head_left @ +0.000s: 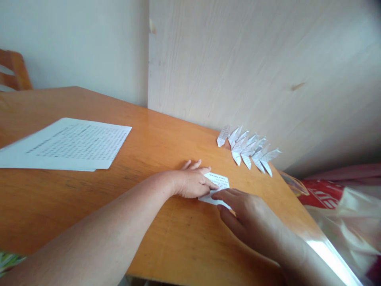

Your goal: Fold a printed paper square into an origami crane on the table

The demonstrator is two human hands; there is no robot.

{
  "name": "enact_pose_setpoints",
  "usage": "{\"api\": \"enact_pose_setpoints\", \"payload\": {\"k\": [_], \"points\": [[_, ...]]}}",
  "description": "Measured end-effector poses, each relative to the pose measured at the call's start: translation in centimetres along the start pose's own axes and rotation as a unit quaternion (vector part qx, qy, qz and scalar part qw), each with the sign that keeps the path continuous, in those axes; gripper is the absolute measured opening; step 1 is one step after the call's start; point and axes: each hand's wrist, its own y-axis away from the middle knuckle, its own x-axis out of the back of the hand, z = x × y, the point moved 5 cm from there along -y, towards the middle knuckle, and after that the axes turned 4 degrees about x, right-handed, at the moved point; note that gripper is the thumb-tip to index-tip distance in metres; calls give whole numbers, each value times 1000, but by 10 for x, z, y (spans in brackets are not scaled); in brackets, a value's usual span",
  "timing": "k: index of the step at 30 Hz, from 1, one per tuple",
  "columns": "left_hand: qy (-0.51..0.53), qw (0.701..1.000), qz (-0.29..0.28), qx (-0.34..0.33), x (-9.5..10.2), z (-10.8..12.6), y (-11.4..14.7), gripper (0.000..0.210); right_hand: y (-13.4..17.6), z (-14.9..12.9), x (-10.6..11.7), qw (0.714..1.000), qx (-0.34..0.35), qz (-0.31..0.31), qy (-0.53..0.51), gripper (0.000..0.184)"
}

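Observation:
A small folded sheet of printed paper (220, 180) lies flat on the wooden table (178, 238), between my two hands. My left hand (193, 182) rests on its left side, fingers spread, thumb lying across the print. From the right, my right hand (244, 206) reaches over the lower part of the same paper, its fingers stretched out and its fingertips touching or just above the surface. Part of the paper is hidden under both hands.
Several folded paper pieces (250, 149) stand in rows at the table's far right edge, by the pale wooden panel (238, 59). A stack of printed sheets (83, 143) lies on the left. Plastic bags (342, 214) are beyond the right edge; a chair (18, 71) stands far left.

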Motion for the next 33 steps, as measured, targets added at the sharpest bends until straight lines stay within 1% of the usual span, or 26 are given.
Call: {"api": "enact_pose_setpoints", "payload": {"k": [3, 5, 8, 9, 11, 13, 15, 18, 20, 24, 33], "points": [[2, 1000, 3, -10, 0, -1, 1, 47, -4, 14, 5, 995, -37, 70, -59, 22], [2, 1000, 8, -12, 0, -2, 2, 50, -7, 25, 5, 986, -78, 101, -110, 16], [-1, 1000, 10, -5, 0, -2, 2, 50, -14, 45, -4, 962, -152, 104, -203, 7], [-3, 1000, 10, -5, 0, -2, 1, 51, -16, 51, -9, 951, -172, 89, -240, 7], [-9, 1000, 10, -7, 0, -2, 1, 52, -20, 60, -16, 941, -202, 62, -263, 6], [-14, 1000, 12, -10, 0, -2, 0, 53, -23, 64, -20, 942, -213, 32, -258, 8], [-19, 1000, 14, -14, 0, -3, 0, 55, -26, 64, -21, 952, -206, 15, -225, 9], [-22, 1000, 11, -19, 0, -4, 0, 57, -28, 58, -17, 972, -186, 16, -143, 5], [-20, 1000, 5, -18, 0, -4, 1, 59, -28, 56, -17, 976, -186, 13, -113, 5], [-17, 1000, 2, -14, 0, -4, 2, 62, -28, 55, -19, 977, -187, 2, -103, 9], [-17, 1000, -3, -15, 0, -7, 2, 60, -32, 50, -17, 976, -199, -12, -92, 7]]}}
